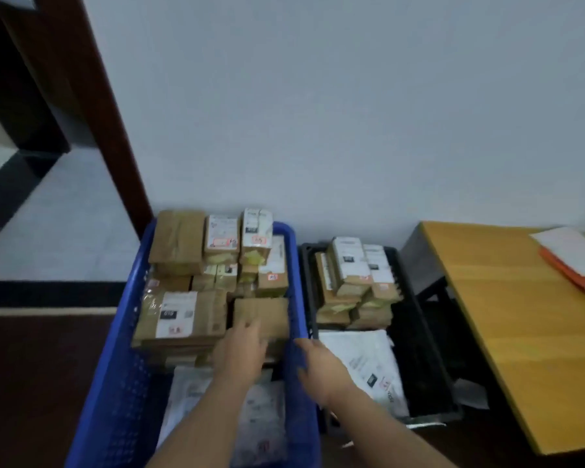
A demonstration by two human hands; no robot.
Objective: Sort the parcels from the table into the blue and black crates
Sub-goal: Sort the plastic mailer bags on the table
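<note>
The blue crate (122,366) stands on the floor at the left, packed with stacked brown cardboard parcels. My left hand (240,352) reaches into it, fingers resting on a plain brown parcel (264,314) by the crate's right wall. My right hand (321,369) hovers at the blue crate's right rim with loosely bent fingers and nothing visible in it. Beside it, the black crate (429,349) holds labelled parcels (355,282) at the back and a white mailer bag (368,363) in front. The frame is blurred.
A wooden table (507,325) stands to the right with white and orange mailer bags (574,258) at its far corner. A white wall runs behind the crates. A dark wooden door frame (92,106) rises at the left. White mailer bags (260,423) lie in the blue crate's front.
</note>
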